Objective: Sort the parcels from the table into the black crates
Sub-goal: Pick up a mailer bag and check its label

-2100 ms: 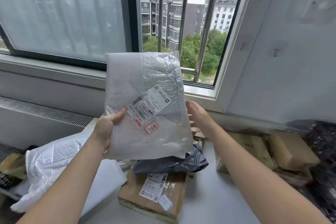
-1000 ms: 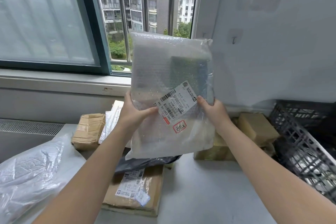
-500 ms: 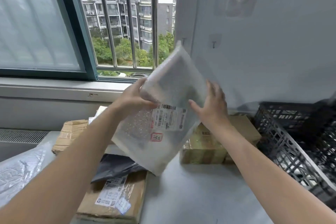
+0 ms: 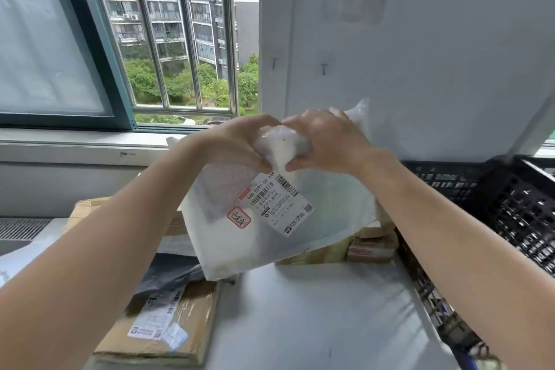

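A clear bubble-wrap parcel [image 4: 279, 228] with a white shipping label and a red stamp hangs above the grey table [image 4: 324, 315], tilted with its label facing me. My left hand [image 4: 240, 144] and my right hand [image 4: 327, 141] both pinch its upper edge, close together, crumpling the plastic between them. A black lattice crate [image 4: 510, 204] stands at the right of the table, its rim just beyond my right forearm. What lies inside the crate is not visible.
A flat brown cardboard parcel [image 4: 168, 324] with a label lies front left, a dark grey poly bag [image 4: 171, 273] on it. Brown taped boxes [image 4: 369, 243] sit behind the held parcel, another [image 4: 87, 210] at back left. Window and white wall rise behind.
The parcel has tipped from upright to slanted and swung right toward the crate. Both hands have shifted from its sides to its top edge, now bunching it.
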{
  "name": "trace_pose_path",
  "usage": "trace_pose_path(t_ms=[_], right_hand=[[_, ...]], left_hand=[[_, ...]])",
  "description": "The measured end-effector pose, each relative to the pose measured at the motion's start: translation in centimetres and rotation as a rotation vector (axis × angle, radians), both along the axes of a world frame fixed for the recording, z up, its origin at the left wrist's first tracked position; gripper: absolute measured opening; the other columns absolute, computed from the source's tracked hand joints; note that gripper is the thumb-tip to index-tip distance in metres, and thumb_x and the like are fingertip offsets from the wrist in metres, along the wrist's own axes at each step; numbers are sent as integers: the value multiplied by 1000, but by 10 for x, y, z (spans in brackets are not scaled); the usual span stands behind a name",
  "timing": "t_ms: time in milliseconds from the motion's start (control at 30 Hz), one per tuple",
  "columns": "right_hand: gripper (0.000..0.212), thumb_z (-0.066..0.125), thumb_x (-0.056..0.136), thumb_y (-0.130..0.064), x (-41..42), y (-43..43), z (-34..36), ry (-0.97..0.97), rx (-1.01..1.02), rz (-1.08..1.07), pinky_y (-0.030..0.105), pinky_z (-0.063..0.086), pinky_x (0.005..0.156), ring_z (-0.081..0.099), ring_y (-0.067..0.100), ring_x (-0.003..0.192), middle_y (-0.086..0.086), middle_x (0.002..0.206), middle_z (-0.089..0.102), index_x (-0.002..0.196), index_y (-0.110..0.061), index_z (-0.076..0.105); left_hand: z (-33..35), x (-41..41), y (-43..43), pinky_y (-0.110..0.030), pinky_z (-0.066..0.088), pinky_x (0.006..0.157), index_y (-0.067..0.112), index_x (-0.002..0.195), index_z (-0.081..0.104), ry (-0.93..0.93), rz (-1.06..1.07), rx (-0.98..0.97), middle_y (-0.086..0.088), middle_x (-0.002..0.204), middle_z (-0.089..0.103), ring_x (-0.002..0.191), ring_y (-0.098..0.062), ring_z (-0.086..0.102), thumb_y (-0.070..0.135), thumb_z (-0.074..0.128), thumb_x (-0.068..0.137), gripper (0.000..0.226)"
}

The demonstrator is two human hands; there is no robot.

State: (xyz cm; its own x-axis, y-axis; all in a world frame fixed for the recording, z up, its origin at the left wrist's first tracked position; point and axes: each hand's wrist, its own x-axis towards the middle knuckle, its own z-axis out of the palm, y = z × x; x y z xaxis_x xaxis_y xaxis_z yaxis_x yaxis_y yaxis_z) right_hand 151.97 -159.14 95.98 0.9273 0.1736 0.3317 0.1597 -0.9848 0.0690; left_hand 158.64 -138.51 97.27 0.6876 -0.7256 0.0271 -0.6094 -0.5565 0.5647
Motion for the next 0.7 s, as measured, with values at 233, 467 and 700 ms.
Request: trace_pose_path(t_ms=[233,467,700], right_hand=[[45,72,75,-61,-12,-2,13,99,282,-120,35,44,77,59,20,98,-12,98,65,110,-37,58],[45,70,81,-59,-33,-14,11,99,589,-223,35,51,87,64,15,94,-13,97,69,119,-36,64],[44,62,87,-59,-52,8,6,39,452,-286,30,45,71,61,14,83,-15,84,65,127,-45,54]], left_hand=[[-7,-8,28,-60,28,113,12,139,53,-899,277,-298,-19,150,39,142,-38,28,47,83,67,85],[-53,-8,81,-41,49,93,28,152,25,67,488,-413,-3,146,46,131,-30,48,77,75,47,126],[-65,-21,80,-20,51,63,36,116,50,0,355,-577,23,97,59,85,4,60,55,89,53,76]])
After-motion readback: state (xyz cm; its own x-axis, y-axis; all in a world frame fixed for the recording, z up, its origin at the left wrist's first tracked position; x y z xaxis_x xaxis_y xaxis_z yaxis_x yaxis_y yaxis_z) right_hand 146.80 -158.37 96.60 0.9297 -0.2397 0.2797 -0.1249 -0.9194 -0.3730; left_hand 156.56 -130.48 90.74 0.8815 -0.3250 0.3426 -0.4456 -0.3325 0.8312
